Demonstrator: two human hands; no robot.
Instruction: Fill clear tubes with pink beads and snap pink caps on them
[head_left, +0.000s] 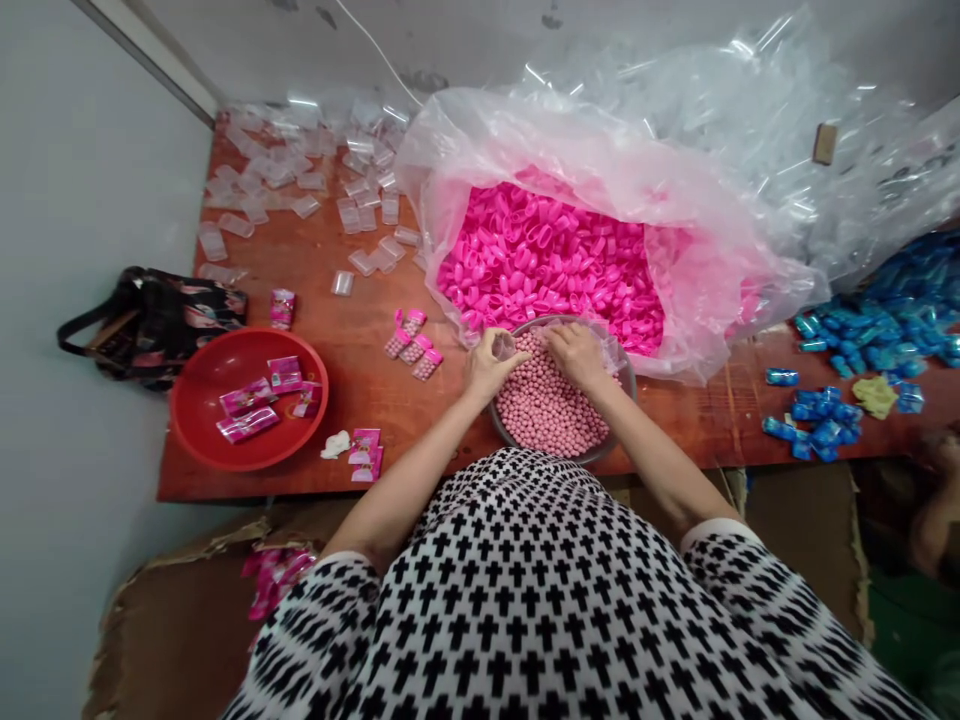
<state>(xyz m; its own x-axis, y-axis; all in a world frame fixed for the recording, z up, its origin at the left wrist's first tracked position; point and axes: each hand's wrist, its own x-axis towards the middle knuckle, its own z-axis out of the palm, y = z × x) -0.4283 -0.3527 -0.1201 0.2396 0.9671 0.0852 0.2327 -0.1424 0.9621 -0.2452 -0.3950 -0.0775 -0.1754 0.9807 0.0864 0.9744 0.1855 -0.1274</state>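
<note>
Left hand (487, 370) grips a clear container (503, 346) above a bowl (629, 388) of pink beads (551, 412) near the table's (300, 262) front edge, right hand (576, 355) at the beads, its closure unclear, a low, steady hold likely limiting spills.

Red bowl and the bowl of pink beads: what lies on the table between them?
In the head view: a crumpled white scrap, pink packets and small pink-topped containers, with the left forearm over the table nearer the beads.

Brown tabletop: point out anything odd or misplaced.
A crumpled white scrap lies between the round red plastic bowl and shiny pink packets, a crumpled yellow piece among shiny blue packets; both look stray, unlike their neighbours.
</note>
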